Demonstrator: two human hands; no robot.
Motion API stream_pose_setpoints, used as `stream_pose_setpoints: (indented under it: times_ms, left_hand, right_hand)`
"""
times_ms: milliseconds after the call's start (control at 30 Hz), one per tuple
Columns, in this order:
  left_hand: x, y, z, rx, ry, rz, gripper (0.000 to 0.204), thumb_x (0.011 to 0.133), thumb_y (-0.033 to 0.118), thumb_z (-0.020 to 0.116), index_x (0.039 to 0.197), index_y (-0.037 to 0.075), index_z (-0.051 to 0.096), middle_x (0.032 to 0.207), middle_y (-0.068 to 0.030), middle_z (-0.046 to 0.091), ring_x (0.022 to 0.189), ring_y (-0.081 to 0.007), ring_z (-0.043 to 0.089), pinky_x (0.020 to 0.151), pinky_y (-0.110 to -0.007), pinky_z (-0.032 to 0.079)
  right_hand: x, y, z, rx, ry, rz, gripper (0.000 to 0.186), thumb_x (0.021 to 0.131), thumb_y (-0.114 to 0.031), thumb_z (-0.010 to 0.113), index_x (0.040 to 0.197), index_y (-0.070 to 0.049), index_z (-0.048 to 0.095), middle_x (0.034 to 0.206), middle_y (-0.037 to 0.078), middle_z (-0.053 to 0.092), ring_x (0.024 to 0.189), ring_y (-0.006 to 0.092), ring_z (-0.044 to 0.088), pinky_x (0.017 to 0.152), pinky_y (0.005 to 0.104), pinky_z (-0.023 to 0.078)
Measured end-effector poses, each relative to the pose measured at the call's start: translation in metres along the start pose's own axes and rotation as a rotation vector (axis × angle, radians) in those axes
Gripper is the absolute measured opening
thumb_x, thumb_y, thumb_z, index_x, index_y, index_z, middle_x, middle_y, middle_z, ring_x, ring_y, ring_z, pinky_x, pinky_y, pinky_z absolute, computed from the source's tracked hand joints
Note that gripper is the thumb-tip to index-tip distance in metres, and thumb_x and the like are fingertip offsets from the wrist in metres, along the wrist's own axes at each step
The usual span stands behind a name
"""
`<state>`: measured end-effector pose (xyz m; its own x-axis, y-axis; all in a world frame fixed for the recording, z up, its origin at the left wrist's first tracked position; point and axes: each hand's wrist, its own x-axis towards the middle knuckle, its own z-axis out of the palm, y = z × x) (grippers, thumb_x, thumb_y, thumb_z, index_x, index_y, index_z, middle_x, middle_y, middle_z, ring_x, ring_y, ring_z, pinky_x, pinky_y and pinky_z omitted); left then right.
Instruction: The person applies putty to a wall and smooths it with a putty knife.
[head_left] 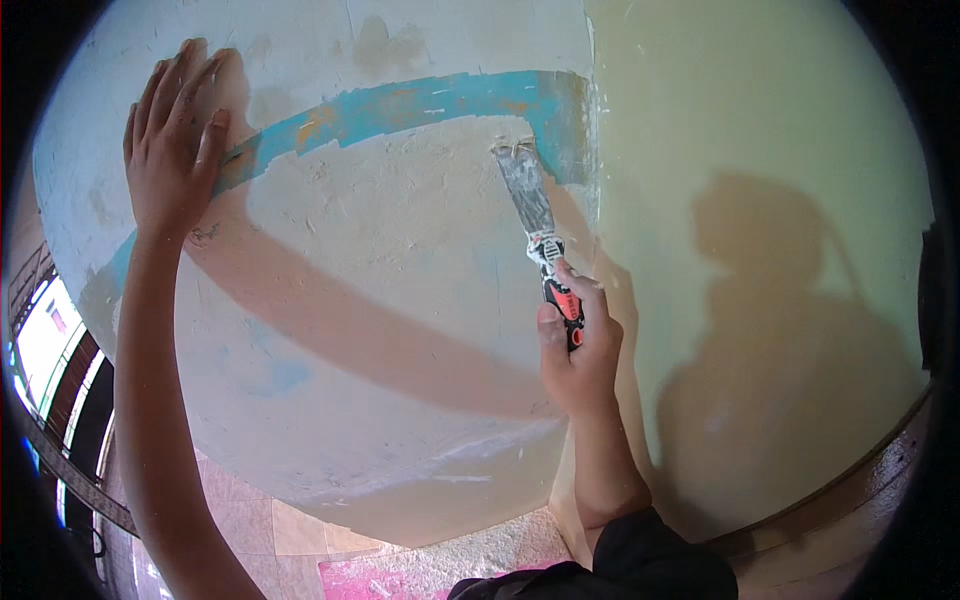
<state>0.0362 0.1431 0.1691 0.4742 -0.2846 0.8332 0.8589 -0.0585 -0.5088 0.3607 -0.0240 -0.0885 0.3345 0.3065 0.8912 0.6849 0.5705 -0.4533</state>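
Observation:
My right hand grips a putty knife by its black and red handle, index finger stretched along it. White filler smears the metal blade and the collar of the handle. The blade's edge touches the wall just below a turquoise painted band that shows orange-brown worn spots. Around the blade the wall is coated in pale, uneven filler. My left hand lies flat against the wall at the upper left, fingers stretched, over the band's left part. It holds nothing.
A yellowish-green wall meets the pale one at a corner right of the knife; my shadow falls on it. Below, a pink sheet with white dust lies on the tiled floor. Metal railings stand at the far left.

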Motion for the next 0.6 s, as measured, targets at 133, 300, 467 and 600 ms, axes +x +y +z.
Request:
stream_pose_setpoints:
  times_ms: [133,300,467,600]
  left_hand:
    - [0.0,0.001,0.002,-0.007,0.025,-0.006,0.051,0.099,0.056,0.037,0.144,0.037,0.047,0.157,0.0067,0.036,0.147,-0.0198,0.029,0.123,-0.046,0.02]
    - [0.002,0.004,-0.001,-0.01,-0.002,0.0,0.05,0.099,0.054,0.038,0.145,0.036,0.048,0.157,0.0069,0.036,0.148,-0.0197,0.029,0.123,-0.046,0.019]
    - [0.003,0.003,-0.003,-0.027,0.013,-0.009,0.044,0.099,0.049,0.044,0.141,0.038,0.051,0.155,0.0063,0.04,0.146,-0.0211,0.033,0.123,-0.045,0.02]
    - [0.003,0.003,-0.003,-0.025,-0.012,-0.022,0.044,0.099,0.049,0.043,0.142,0.038,0.05,0.156,0.007,0.039,0.146,-0.0207,0.032,0.123,-0.045,0.02]
  right_hand:
    - [-0.005,0.003,-0.004,-0.048,-0.008,-0.002,0.036,0.09,-0.009,0.062,0.124,0.0,0.056,0.118,0.02,0.067,0.087,0.0301,0.071,0.075,0.0356,0.056]
    - [0.0,-0.007,-0.007,-0.007,-0.021,0.076,0.037,0.091,-0.01,0.062,0.125,-0.001,0.055,0.119,0.02,0.067,0.087,0.0306,0.071,0.076,0.0351,0.056]
    - [-0.004,-0.001,-0.003,-0.057,0.007,0.008,0.037,0.092,-0.013,0.062,0.126,-0.002,0.055,0.11,0.019,0.069,0.077,0.027,0.07,0.07,0.0336,0.055]
    - [0.004,-0.008,-0.007,-0.04,-0.001,0.002,0.038,0.092,-0.013,0.063,0.128,-0.003,0.055,0.105,0.017,0.069,0.068,0.0247,0.066,0.065,0.0331,0.053]
